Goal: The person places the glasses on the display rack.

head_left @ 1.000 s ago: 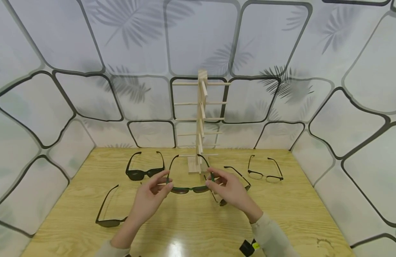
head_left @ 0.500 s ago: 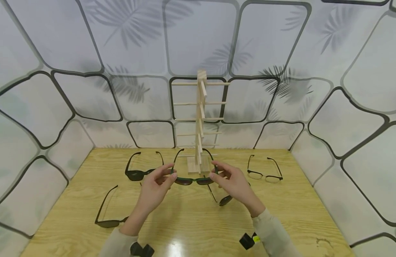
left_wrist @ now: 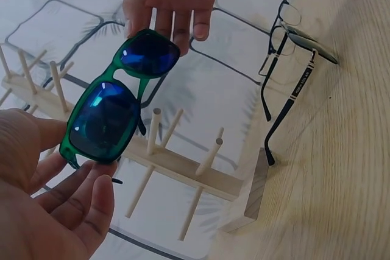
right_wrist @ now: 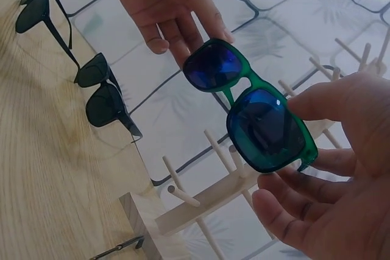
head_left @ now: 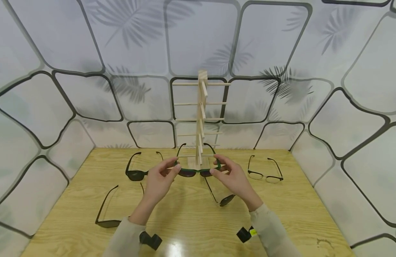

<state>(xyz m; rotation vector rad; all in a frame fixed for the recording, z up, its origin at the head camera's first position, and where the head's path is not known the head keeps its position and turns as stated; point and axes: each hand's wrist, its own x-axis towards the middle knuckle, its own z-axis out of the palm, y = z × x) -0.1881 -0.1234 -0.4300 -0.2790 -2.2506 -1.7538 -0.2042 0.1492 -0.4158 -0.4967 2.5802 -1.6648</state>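
Between my hands are green-framed sunglasses with blue mirrored lenses, raised above the table with the temples pointing away from me. My left hand pinches one end of the frame near the hinge, thumb in front and fingers behind. At the other end my right hand pinches the frame the same way. Just beyond them stands a wooden display rack with several pairs of pegs, its lower part partly covered by the sunglasses. In the left wrist view the lenses face the camera, with the rack's pegs behind.
Black sunglasses lie at the back left, another dark pair nearer on the left, partly behind my forearm. Dark-lensed glasses lie under my right hand. Clear glasses sit at the back right. Patterned walls surround the wooden table.
Both hands have carried the green sunglasses forward and slightly right, closer to the rack's lower pegs. The rack and the other glasses have stayed in place.
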